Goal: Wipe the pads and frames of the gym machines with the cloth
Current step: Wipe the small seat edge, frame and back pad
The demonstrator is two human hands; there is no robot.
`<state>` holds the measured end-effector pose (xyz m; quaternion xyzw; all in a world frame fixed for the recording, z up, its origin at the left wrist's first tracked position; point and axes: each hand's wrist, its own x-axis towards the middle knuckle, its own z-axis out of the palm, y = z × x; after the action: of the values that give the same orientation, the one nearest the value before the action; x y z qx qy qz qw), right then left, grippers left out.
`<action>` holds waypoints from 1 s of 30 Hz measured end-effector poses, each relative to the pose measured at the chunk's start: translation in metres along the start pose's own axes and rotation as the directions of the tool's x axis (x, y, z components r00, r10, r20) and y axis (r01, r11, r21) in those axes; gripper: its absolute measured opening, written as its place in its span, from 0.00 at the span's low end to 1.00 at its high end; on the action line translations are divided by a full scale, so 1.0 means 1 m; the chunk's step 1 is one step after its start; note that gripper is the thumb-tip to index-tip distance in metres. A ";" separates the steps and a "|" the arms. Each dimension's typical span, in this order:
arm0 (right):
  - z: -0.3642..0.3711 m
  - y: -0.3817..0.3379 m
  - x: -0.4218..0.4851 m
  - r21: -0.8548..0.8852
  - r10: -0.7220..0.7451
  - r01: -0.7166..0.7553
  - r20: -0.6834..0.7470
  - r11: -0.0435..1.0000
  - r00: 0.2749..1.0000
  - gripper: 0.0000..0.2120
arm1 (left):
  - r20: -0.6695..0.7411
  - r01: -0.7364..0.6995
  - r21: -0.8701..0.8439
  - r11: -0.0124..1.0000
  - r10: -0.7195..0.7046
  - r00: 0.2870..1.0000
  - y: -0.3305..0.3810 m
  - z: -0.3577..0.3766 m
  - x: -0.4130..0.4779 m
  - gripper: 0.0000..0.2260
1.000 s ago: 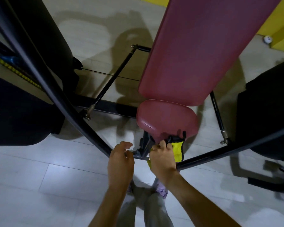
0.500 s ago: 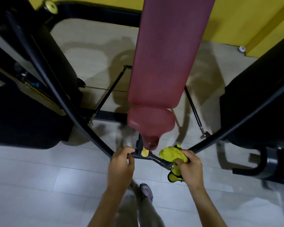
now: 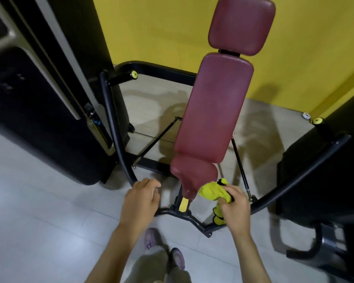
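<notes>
A gym machine stands before me with a dark red seat pad (image 3: pixel 192 172), a long red back pad (image 3: pixel 213 107) and a red head pad (image 3: pixel 241 23). Its black frame (image 3: pixel 184 215) runs low along the floor under the seat. My right hand (image 3: pixel 233 205) grips a bunched yellow cloth (image 3: pixel 212 192) just right of the seat's front tip. My left hand (image 3: pixel 140 199) hovers with loosely curled fingers over the frame's left bar, holding nothing.
Black weight-stack housings flank the seat at left (image 3: pixel 39 119) and right (image 3: pixel 325 170). Thin black struts (image 3: pixel 157 137) cross the floor behind the seat. A yellow wall (image 3: pixel 161 31) is at the back. My shoes (image 3: pixel 177 257) stand on white tiles.
The view has pulled back and up, showing the whole back and head pads. My left hand has let go of the frame bar. My right hand moved the cloth up beside the seat tip.
</notes>
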<state>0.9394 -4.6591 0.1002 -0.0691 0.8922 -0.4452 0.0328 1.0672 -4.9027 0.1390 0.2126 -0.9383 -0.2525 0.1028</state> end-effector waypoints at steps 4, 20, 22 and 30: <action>0.013 -0.031 0.003 -0.050 -0.144 0.145 0.018 0.988 0.989 0.19 | -0.022 0.051 0.072 0.996 -0.049 0.999 -0.019 -0.024 -0.020 0.07; 0.239 -0.230 -0.114 -0.023 -0.492 0.545 0.399 0.838 0.774 0.20 | -0.244 0.421 0.089 0.903 -0.390 0.888 -0.241 -0.169 -0.139 0.11; 0.280 -0.263 -0.146 -0.011 -0.499 0.560 0.440 0.828 0.747 0.20 | -0.254 0.467 0.085 0.880 -0.434 0.864 -0.283 -0.196 -0.161 0.11; 0.428 -0.385 -0.264 0.114 -0.589 0.650 0.561 0.751 0.582 0.20 | -0.386 0.661 0.020 0.750 -0.605 0.697 -0.429 -0.306 -0.264 0.10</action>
<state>1.2877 -5.1855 0.1500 -0.5060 0.7813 -0.3400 0.1339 1.5427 -5.2507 0.1553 0.5725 -0.7891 -0.1549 0.1602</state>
